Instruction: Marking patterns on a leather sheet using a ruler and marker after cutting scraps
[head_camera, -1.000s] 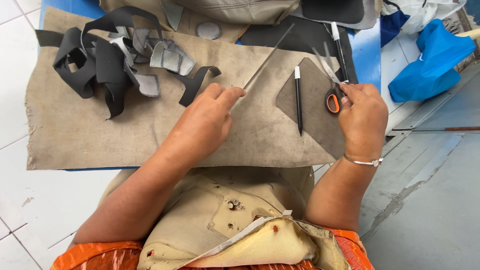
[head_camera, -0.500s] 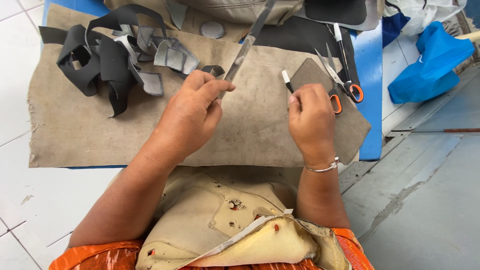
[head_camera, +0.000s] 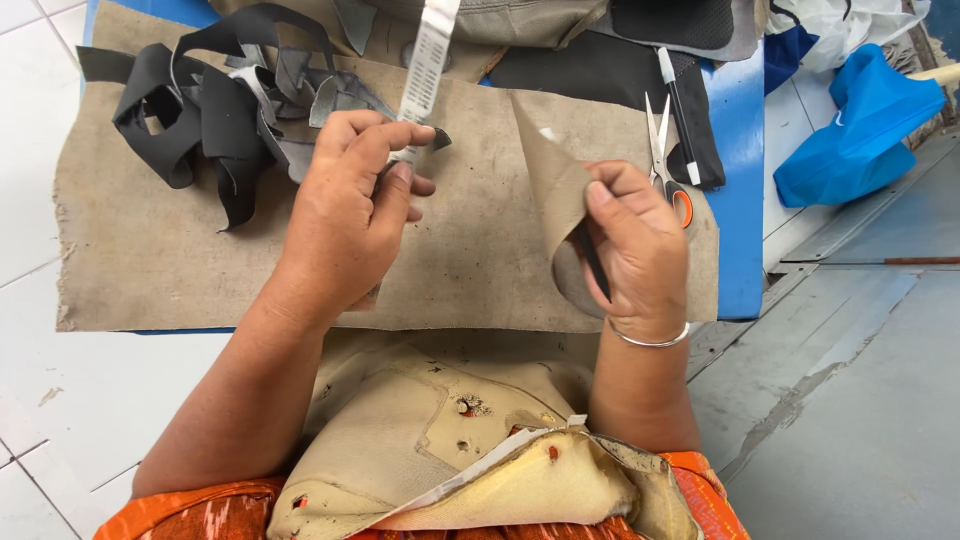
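— Head view: what covers the worktop (head_camera: 738, 180)?

— Tan fabric sheet (head_camera: 200, 260) spreads across the blue board, black strips (head_camera: 200, 120) piled at its far left corner.

— And the hands?

— Left hand (head_camera: 350, 215) pinches a metal ruler (head_camera: 425, 60) upright between thumb and fingers. Right hand (head_camera: 635, 250) grips a cut tan fabric piece (head_camera: 550, 190), lifted off the sheet, with a pen (head_camera: 590, 255) tucked under the fingers. Orange-handled scissors (head_camera: 665, 160) lie just beyond.

Scraps (head_camera: 215, 110) lie left on the cloth (head_camera: 480, 260), scissors (head_camera: 663, 160) right.
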